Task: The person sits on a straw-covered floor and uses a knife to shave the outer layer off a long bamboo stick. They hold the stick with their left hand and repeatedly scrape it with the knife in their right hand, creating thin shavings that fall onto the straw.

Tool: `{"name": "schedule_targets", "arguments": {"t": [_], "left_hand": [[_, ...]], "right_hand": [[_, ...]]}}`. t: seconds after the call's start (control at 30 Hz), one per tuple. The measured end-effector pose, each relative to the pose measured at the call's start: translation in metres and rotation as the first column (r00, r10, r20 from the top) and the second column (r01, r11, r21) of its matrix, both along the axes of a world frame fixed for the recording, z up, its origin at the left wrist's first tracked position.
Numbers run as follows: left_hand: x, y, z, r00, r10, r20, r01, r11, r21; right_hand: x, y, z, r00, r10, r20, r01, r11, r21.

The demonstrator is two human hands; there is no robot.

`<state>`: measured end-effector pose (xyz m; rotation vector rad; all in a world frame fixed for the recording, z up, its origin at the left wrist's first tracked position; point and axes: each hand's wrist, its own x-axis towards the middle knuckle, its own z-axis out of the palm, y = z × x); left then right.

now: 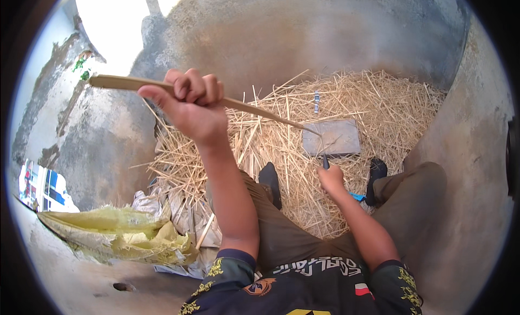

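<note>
My left hand (197, 106) is raised at the upper left, its fingers wrapped round a long, flat bamboo strip (260, 111). The strip slants down to the right, and its thin far end reaches over a grey rectangular slab (344, 137). Low in front of me, my right hand (331, 179) is closed on the black handle of a knife (326, 162). Its narrow blade points up toward the strip's tip, over the slab; whether blade and strip touch I cannot tell. The slab lies flat between my feet, among loose shavings (398, 106).
Concrete walls (325, 33) curve close around me. A torn yellowish sack (119, 233) lies at the left, beside crumpled pale sheeting (149, 203). My dark-socked feet (269, 179) rest on the shavings. A small blue piece (357, 197) lies near the right foot.
</note>
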<state>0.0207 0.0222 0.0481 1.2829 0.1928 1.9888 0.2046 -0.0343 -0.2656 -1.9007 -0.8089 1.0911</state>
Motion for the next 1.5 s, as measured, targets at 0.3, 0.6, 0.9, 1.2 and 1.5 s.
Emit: {"name": "schedule_targets", "arguments": {"t": [0.3,0.6,0.9,1.2,1.5], "left_hand": [[-0.039,0.008,-0.012,0.972,-0.235,0.005,0.235,0.972,0.015],[-0.033,-0.008,-0.016,0.970,-0.236,0.060,0.235,0.972,0.010],[-0.038,0.001,-0.023,0.827,-0.560,-0.035,0.561,0.822,0.095],[-0.048,-0.014,-0.014,0.911,-0.412,-0.031,0.413,0.908,0.070],[-0.058,-0.006,-0.018,0.919,-0.393,-0.042,0.395,0.915,0.082]], "right_hand": [[-0.004,-0.003,0.079,0.989,0.021,-0.144,0.061,0.836,0.546],[-0.014,0.002,0.033,0.969,0.165,0.185,-0.196,0.966,0.168],[-0.001,0.016,-0.010,0.985,0.130,0.117,-0.140,0.986,0.088],[-0.025,0.002,0.032,0.955,0.256,0.152,-0.277,0.951,0.136],[-0.020,-0.005,0.059,0.960,0.272,0.063,-0.278,0.950,0.139]]}}
